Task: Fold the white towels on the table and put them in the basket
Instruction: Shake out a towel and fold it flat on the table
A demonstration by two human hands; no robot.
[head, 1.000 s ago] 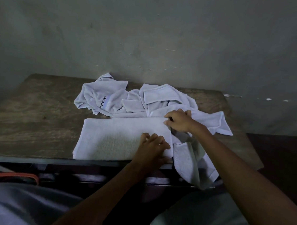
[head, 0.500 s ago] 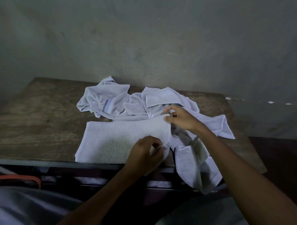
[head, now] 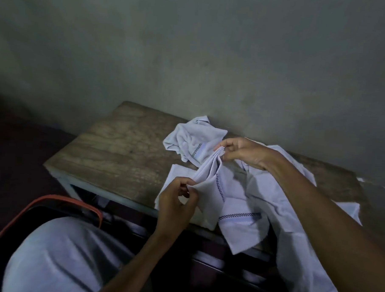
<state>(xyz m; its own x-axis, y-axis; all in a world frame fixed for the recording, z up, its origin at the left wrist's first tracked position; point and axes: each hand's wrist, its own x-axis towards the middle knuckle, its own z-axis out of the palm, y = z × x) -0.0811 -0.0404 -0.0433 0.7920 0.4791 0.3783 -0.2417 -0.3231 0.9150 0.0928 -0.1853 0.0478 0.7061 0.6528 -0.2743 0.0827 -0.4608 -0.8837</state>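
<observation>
Towel (head: 210,179) end, which lay flat on the table (head: 120,149) a second earlier, had been lifted clear. Both hands had gone from resting at its right edge to gripping it. The left hand (head: 175,204) pinched the near corner between thumb and fingertips. The right hand (head: 244,151) pinched the far corner, with the cloth gathered into pleats under its fingers. The span between them hung slack and showed a dark checked stripe. The towel's left part remained on the table, near the front edge.

Assessment: a fold of the right end over to the left appeared to be starting. The bunching at the right hand would need to be shaken out for a square fold. No towel was seen in the basket, so the task was judged to be at an early stage.

Surroundings: a crumpled pile (head: 187,139) lay behind the hands, by the wall. More towels (head: 304,250) sprawled under the right forearm and hung over the front edge, crowding the working space. A dark container with an orange rim (head: 52,200), probably the basket, stood low to the left, partly hidden by the person's knee (head: 61,257). Light was poor.
</observation>
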